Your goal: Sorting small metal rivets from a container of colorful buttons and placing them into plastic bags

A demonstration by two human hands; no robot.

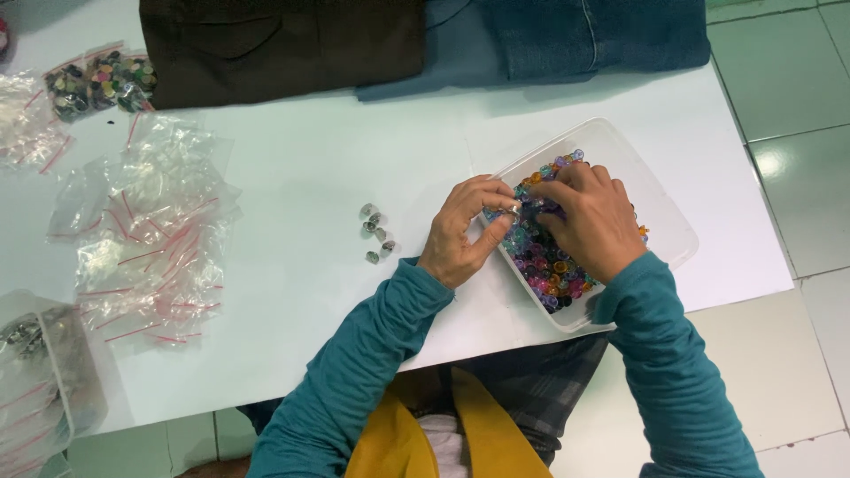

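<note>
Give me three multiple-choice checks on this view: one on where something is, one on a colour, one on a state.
1. Where does the clear plastic tub of beads sit?
A. At the table's right end
B. By the pile of small bags
C. On the floor

2. What colour are the sleeves of the person at work?
A. Yellow
B. Teal
C. White

3. What is the right hand doing?
A. Lying flat on the table
B. Holding a small bag
C. Reaching into the tub, fingers among the beads

Answers:
1 A: the tub lies near the right edge of the white table, far from the clear bags on the left.
2 B: both forearms are in teal.
3 C: its fingers are over the beads inside the tub, close to the left hand at the tub's rim.
</note>
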